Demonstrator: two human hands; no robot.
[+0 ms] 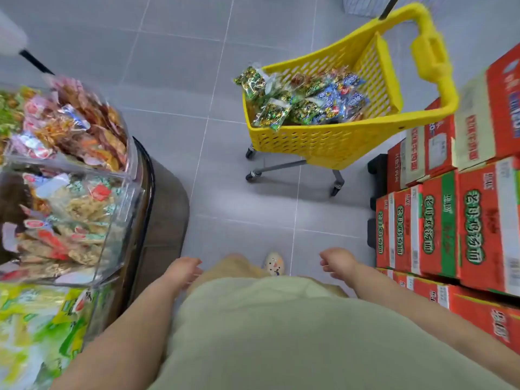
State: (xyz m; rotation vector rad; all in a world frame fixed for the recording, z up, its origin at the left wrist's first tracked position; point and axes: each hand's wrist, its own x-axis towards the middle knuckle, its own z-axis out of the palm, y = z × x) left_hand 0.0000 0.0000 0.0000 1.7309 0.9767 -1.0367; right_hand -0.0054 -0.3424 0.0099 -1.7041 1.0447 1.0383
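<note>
Head view: I see stacked red cartons (439, 229) at the right, clear snack bins (123, 198) at the left, a yellow cart (323, 142) far ahead, and near me my left hand (184, 270) and right hand (339, 263), both relaxed, holding nothing.

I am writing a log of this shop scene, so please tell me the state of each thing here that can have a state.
Left hand: empty, fingers relaxed.
Right hand: empty, fingers loosely curled.
Yellow cart: standing on the floor, unheld, partly filled.
Snack packets: piled inside the cart, one leaning over its rim.
Clear bins: full of packets.
Cartons: closed, stacked.
</note>
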